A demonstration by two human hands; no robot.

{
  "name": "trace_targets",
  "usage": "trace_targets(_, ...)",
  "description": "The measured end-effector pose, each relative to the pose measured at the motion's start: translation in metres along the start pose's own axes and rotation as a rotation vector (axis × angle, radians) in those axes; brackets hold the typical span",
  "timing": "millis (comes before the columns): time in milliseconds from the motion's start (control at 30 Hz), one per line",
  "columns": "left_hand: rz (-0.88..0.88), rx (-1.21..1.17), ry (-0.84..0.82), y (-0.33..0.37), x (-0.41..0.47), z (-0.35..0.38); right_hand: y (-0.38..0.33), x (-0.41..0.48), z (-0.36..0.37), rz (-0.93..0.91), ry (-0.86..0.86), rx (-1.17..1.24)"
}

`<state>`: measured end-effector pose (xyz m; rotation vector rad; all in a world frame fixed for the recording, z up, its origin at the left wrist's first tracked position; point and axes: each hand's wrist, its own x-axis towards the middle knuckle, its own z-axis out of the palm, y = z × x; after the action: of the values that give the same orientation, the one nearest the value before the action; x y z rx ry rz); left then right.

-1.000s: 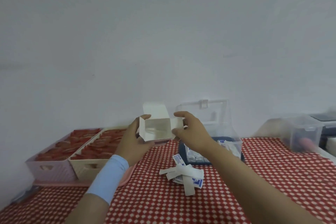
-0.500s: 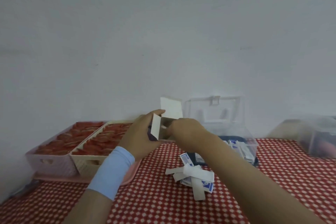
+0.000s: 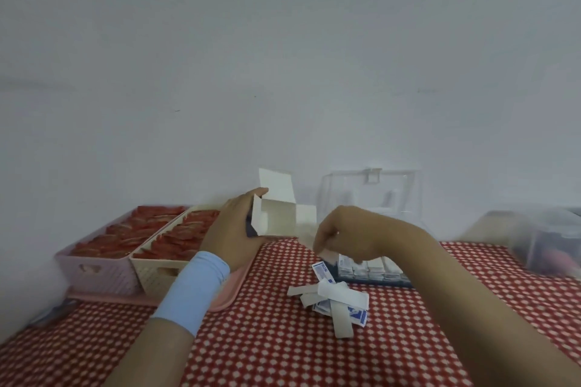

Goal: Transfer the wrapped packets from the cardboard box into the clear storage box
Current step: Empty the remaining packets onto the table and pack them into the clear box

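White cardboard box point(image 3: 278, 218) sat centre frame, held off the table by the left hand point(image 3: 232, 229), thumb over the top edge, fingers wrapped round the left side and back. Its open mouth faced the camera and slightly right. One flap stood straight up, another stuck out right, and a small one folded at the left. The inside looked bare as far as it showed. Its long axis was hard to judge at this angle.

Right hand point(image 3: 342, 236) hung just right of the box, wrist bent and fingers curled downward over the clear storage box point(image 3: 377, 281). A pale blur sat at the fingertips, so I couldn't tell if it pinched a packet or nothing.

The storage box was right of centre with a dark base and its clear lid point(image 3: 371, 195) upright at the back. The packets inside point(image 3: 367, 268) stood side by side in a row running left-right.

A loose pile of wrapped packets point(image 3: 333, 294) lay on the red checked tablecloth point(image 3: 283, 355) just below the storage box. These white and blue strips were crossed over each other, the longest slanting upper left to lower right.

Blue wristband point(image 3: 195, 289) was on the left forearm. At left, a pink tray point(image 3: 232, 295) carried a lilac basket point(image 3: 103, 273) and a cream basket point(image 3: 154, 273), both with red items. A blurred clear container point(image 3: 540, 239) sat at far right.
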<state>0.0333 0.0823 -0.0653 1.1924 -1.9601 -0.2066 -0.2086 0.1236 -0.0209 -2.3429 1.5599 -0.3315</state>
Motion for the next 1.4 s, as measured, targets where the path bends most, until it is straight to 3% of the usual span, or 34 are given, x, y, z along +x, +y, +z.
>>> trace_targets(100,-0.071,-0.138,0.068,-0.001,0.000,0.008,0.009,-0.004,0.002,0.026,0.016,0.075)
trace_targets(200,-0.144,-0.230,0.087,-0.005,-0.002,0.018,0.015,0.000,0.005,0.111,0.314,0.178)
trace_targets(267,-0.190,-0.279,0.092,-0.009,-0.004,0.025,0.014,0.007,0.011,0.138,0.423,0.325)
trace_targets(400,-0.271,-0.280,0.070,-0.016,-0.003,0.032,0.005,0.029,0.022,0.271,0.435,0.778)
trace_targets(567,-0.287,-0.270,-0.024,-0.031,0.004,0.039,-0.001,0.053,0.036,0.258,0.422,0.947)
trace_targets(633,-0.262,-0.223,-0.092,-0.037,0.009,0.041,0.000,0.063,0.043,0.228,0.421,0.881)
trace_targets(767,-0.181,0.035,-0.190,-0.048,0.018,0.054,0.007,0.075,0.057,0.200,0.385,0.441)
trace_targets(867,-0.222,-0.012,-0.221,-0.045,0.014,0.065,0.008,0.083,0.062,0.182,0.306,0.157)
trace_targets(967,-0.235,-0.066,-0.115,-0.049,0.019,0.073,0.008,0.089,0.066,0.147,0.283,0.010)
trace_targets(1067,-0.350,-0.169,0.038,-0.058,0.030,0.073,0.009,0.091,0.071,0.106,0.355,0.007)
trace_targets(1233,-0.417,-0.495,0.102,-0.063,0.034,0.075,0.008,0.095,0.071,0.153,0.458,0.134)
trace_targets(1400,-0.307,-0.375,0.080,-0.059,0.035,0.070,0.015,0.098,0.075,0.134,0.539,0.236)
